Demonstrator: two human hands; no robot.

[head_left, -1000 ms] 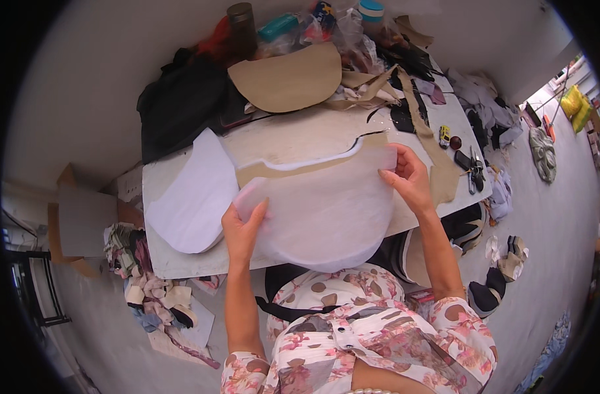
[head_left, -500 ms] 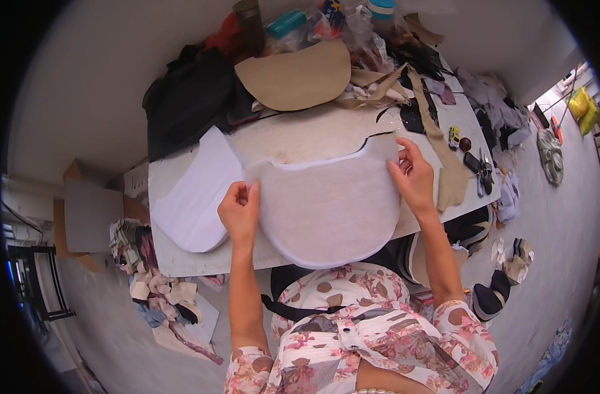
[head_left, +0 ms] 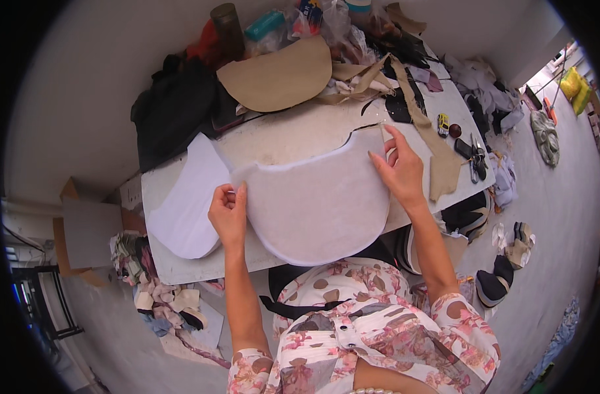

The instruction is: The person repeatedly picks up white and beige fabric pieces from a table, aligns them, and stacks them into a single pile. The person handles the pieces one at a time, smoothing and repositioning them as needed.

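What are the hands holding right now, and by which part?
Both hold the white curved fabric piece lying on the table: the left hand pinches its left edge, and the right hand rests its fingertips on the upper right corner.

A worktable (head_left: 182, 266) fills the middle of the frame; on it, at centre, lies a curved sheet (head_left: 316, 207), its lower edge hanging past the table's near edge; the left hand (head_left: 228, 213) pinches the sheet's left corner, the right hand (head_left: 398, 167) presses its upper right corner; a second sheet (head_left: 182, 207) lies just left, partly under the first; a half-round board (head_left: 280, 75) sits behind, toward the top; a bag (head_left: 172, 111) lies upper left of it; scissors (head_left: 477, 157) rest at the table's right edge; scraps (head_left: 155, 299) lie on the floor, lower left.
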